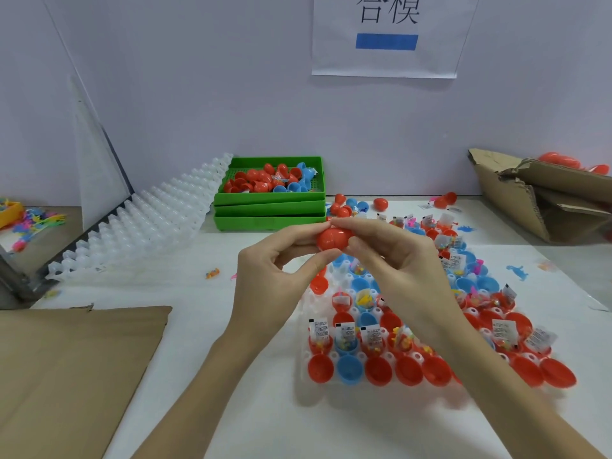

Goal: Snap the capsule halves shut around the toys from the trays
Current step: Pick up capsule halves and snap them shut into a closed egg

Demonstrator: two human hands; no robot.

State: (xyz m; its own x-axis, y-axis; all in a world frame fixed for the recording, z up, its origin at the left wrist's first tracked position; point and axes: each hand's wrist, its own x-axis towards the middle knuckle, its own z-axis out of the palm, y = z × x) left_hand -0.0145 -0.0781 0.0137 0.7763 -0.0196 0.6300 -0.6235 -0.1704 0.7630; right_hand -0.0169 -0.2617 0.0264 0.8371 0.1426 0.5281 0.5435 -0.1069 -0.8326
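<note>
A red capsule point(332, 239) is held up between both hands, above the table's middle. My left hand point(275, 270) pinches its left end with thumb and fingers. Its right end is pinched by my right hand point(394, 256). The two halves look joined, with a seam across the middle. Below the hands lies a clear tray point(303, 369) with several red and blue capsule halves point(320, 368), many holding small toys and paper slips point(318, 329). My right forearm covers part of the tray.
Stacked green trays point(270, 210) with loose capsule halves stand at the back. Empty white trays point(139, 226) lean at the left. Cardboard sheet point(73, 376) lies front left, a torn cardboard box point(543, 200) back right. Loose toys point(518, 271) and capsules point(381, 203) scatter the table.
</note>
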